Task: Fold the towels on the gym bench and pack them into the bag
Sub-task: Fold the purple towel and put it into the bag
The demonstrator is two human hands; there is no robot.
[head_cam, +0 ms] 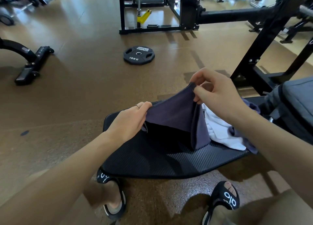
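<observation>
That purple-grey towel (pixel 171 118) looks thin, light and floppy, so I'd say corners and edges are the spots to grab or it'll just sag. Left hand (pixel 130 121) is pinching one edge and right hand (pixel 215 92) pinches the raised corner, so it hangs stretched between them just above the gym bench (pixel 152 160), with a white towel (pixel 218 131) heaped right of it and the grey bag (pixel 294 106) at the far right

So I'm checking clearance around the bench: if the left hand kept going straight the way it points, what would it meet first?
The left hand points up and right into the purple towel it already grips. Beyond that, probably the right hand at the raised corner, though depth is unclear.
</observation>
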